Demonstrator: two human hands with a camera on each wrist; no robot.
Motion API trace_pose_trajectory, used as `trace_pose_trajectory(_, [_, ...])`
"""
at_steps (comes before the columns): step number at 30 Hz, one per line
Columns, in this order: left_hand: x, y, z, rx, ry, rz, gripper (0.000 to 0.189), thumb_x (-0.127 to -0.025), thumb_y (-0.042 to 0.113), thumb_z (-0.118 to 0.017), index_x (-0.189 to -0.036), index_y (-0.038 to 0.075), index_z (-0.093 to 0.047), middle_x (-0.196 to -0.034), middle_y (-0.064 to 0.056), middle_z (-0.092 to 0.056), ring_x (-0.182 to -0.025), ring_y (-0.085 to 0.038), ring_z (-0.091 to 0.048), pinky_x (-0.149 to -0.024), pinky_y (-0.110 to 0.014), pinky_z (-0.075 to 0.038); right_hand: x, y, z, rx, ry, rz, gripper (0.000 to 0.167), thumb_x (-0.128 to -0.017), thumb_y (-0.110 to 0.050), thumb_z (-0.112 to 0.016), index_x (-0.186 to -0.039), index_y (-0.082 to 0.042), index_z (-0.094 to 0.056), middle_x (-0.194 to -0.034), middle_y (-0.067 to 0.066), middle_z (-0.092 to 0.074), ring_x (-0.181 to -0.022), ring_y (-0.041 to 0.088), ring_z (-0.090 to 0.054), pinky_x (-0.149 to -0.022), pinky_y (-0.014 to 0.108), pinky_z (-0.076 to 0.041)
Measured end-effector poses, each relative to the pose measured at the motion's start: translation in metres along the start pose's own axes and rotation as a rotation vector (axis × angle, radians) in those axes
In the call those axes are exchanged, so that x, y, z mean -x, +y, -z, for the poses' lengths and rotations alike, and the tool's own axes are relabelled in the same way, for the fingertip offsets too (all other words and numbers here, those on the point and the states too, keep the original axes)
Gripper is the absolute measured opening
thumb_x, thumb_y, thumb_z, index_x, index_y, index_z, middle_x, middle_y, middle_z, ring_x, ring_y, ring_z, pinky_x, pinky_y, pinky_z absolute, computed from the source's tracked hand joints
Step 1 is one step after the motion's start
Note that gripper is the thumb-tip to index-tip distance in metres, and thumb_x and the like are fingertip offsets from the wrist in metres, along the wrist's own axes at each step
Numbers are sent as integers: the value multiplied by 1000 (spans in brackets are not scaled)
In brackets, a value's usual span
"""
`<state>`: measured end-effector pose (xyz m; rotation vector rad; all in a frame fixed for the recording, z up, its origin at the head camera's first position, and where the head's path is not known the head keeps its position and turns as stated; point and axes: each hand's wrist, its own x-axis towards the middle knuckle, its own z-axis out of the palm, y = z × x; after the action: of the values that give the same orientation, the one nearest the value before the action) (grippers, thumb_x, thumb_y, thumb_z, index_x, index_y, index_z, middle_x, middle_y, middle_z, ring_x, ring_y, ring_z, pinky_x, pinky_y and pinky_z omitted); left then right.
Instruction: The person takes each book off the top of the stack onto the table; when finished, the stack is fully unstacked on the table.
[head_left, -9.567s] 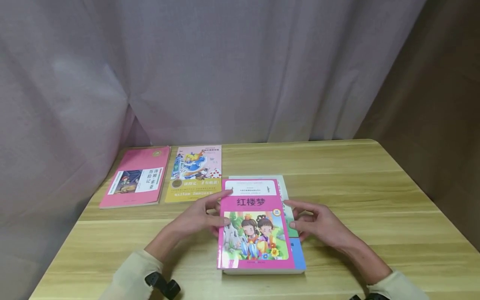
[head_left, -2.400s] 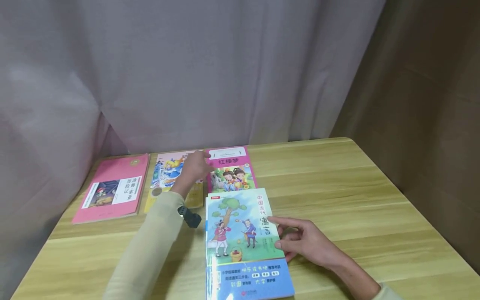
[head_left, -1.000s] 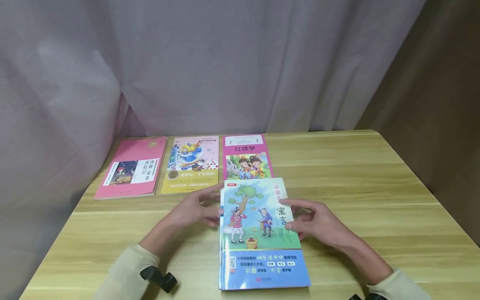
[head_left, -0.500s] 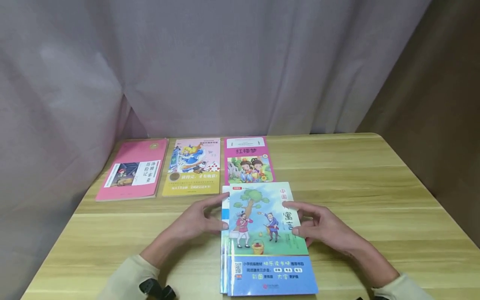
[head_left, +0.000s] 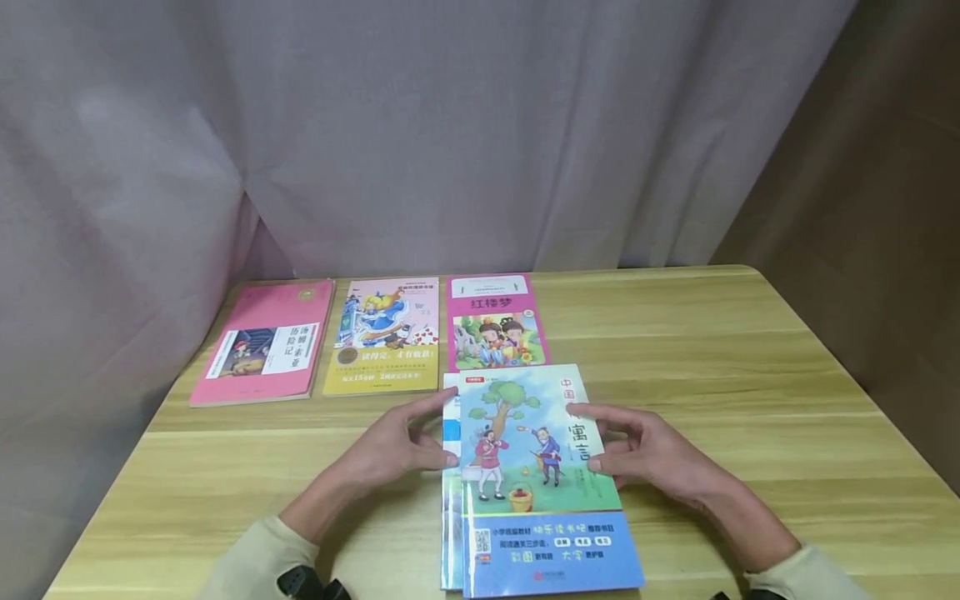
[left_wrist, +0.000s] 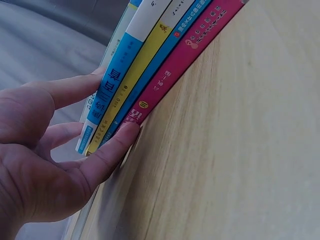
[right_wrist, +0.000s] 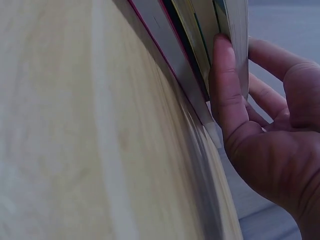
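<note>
A stack of paperback books lies in front of me, its colored spines facing left. Its top book, with a tree and two figures over a blue band, sits shifted right, baring a strip of the book beneath. My right hand pinches the top book at its right edge; in the right wrist view the thumb lies against the page edges. At the stack's left side, my left hand touches the spines with extended fingers. The thumb reaches the pink spine at the bottom.
Along the back left of the wooden table lie a pink book, a pink-and-yellow book and a magenta book. The stack partly overlaps the magenta book's near end in the head view. A grey curtain hangs behind.
The magenta book, on top of the stack earlier, now lies in the back row. My left hand came back to the stack. Over the last second the top book slid right with my right hand.
</note>
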<state>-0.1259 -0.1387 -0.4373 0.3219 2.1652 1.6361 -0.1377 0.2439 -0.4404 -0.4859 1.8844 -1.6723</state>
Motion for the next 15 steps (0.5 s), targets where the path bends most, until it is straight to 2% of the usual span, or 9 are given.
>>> trace_pose_trajectory(4, [1, 1, -1, -6, 11, -6, 93, -86, 9, -86, -165, 20, -38, -172, -17, -33, -94, -23, -76, -84, -30, -62, 1, -2, 1, 24, 6, 0, 75, -97, -8, -75, -163, -7, -39, -131, 24, -72, -103, 31, -79, -80, 47, -66])
trace_pose_trajectory(11, [0, 1, -3, -32, 32, 7, 92, -85, 10, -87, -164, 22, -41, -173, -14, -32, -93, -20, -74, -74, -29, -60, 6, -6, 4, 85, 20, 13, 75, -96, -9, -76, -162, -7, -41, -112, 23, -78, -94, 22, -78, -80, 40, -67])
trace_pose_trajectory(15, [0, 0, -2, -48, 30, -4, 92, -85, 10, -87, -164, 21, -40, -173, -15, -30, -93, -20, -73, -73, -28, -60, 10, -10, 5, 80, 40, -6, 75, -97, -10, -76, -163, -8, -40, -118, 25, -77, -98, 27, -79, -81, 43, -66])
